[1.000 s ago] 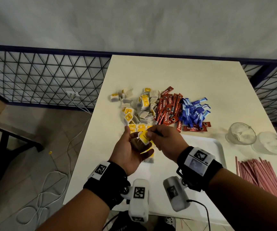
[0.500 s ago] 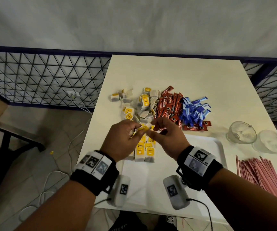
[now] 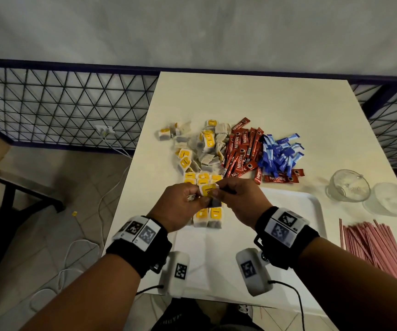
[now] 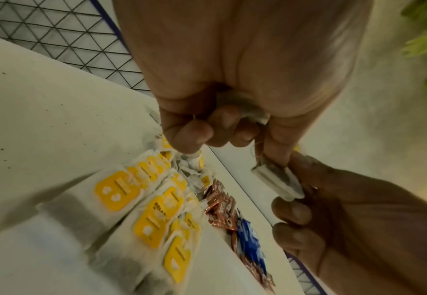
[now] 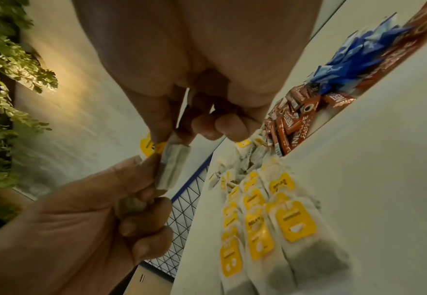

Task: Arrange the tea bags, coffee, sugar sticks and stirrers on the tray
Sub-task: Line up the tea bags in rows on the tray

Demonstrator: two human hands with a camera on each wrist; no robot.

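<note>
Both hands meet above the far left corner of the white tray (image 3: 300,211). My left hand (image 3: 201,199) and right hand (image 3: 217,192) pinch one tea bag (image 3: 208,189) with a yellow tag between them; the bag (image 4: 277,183) hangs below the fingertips. The left hand's curled fingers also hold a second bag (image 4: 245,111) in the palm. Rows of tea bags (image 3: 208,218) lie on the tray under the hands. Beyond the tray lie a loose pile of tea bags (image 3: 204,149), red coffee sticks (image 3: 242,151) and blue sugar sticks (image 3: 278,156). Pink stirrers (image 3: 374,247) lie right of the tray.
Two clear glass bowls (image 3: 348,187) stand right of the tray's far corner. The table's left edge (image 3: 130,187) drops to a floor with cables. A wire mesh fence (image 3: 61,108) runs behind the table.
My left hand has turned from palm up to palm down. Its fingers have come up to pinch the tea bag together with the right hand, a little farther from me.
</note>
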